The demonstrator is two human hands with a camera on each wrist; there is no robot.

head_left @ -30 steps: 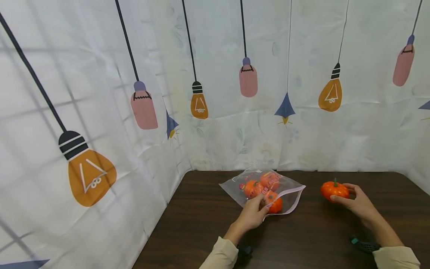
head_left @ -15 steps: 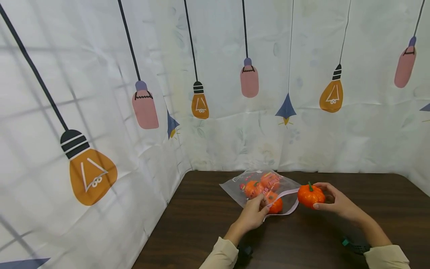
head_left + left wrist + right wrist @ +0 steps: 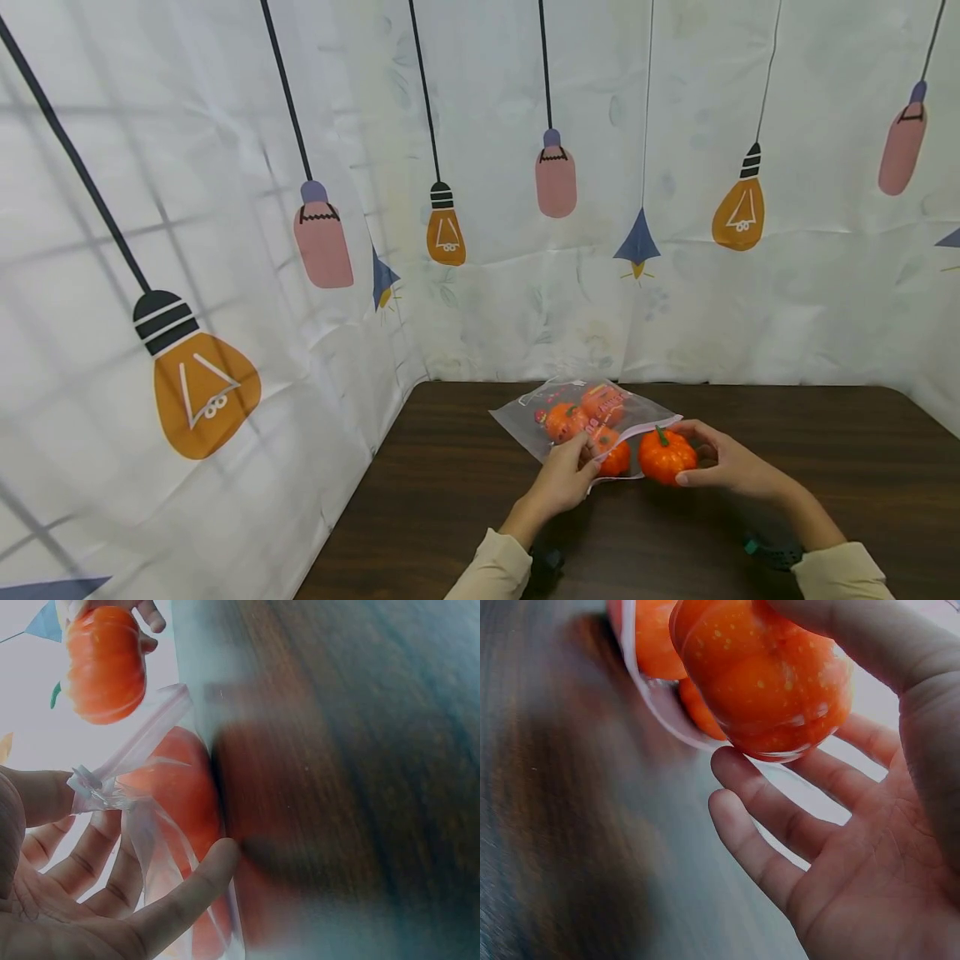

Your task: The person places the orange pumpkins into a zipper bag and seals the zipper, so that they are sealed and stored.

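The right hand (image 3: 723, 467) grasps an orange pumpkin (image 3: 665, 457) at the right-side mouth of a transparent bag (image 3: 522, 418) — the left hand (image 3: 566, 473) pinches the bag's near edge.

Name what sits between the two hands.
In the head view: the bag's pink rim, a bagged pumpkin and the held pumpkin, gripped by the right hand.

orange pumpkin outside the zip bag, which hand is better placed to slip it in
Probably the right hand: it grips the orange pumpkin near the open zip bag, while the left hand pinches that bag.
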